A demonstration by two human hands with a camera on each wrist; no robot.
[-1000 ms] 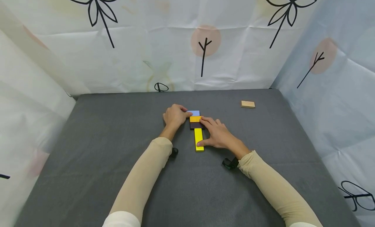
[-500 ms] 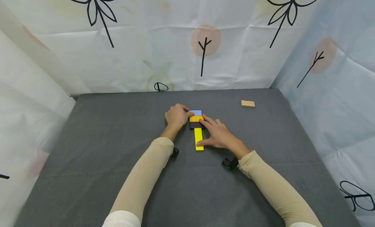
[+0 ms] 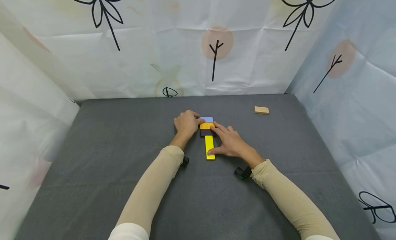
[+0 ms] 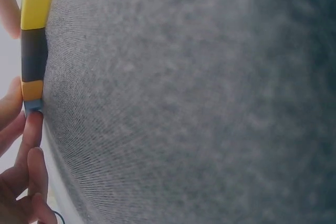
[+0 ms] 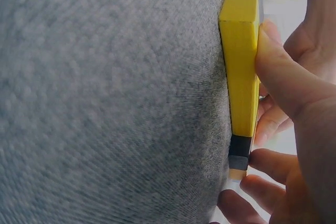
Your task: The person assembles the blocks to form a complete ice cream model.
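Four flat blocks lie in a line on the grey cloth: a light blue block [image 3: 206,119] farthest, then an orange block [image 3: 206,125], a dark brown block [image 3: 207,132] and a long yellow block [image 3: 209,147]. My left hand [image 3: 188,122] is curled at the line's left side, with thumb and fingertips pinching the blue block [image 4: 33,105]. My right hand [image 3: 222,138] lies flat on the right. Its thumb presses the yellow block's [image 5: 241,66] side and its forefinger reaches the dark brown block [image 5: 240,145].
A plain wooden block [image 3: 261,110] lies alone at the far right of the grey cloth [image 3: 123,171]. Printed white sheets wall the cloth in at the back and on both sides.
The blue block and my left hand have shifted slightly right, so the blue block now sits in line with the orange one. My right hand has stayed put.
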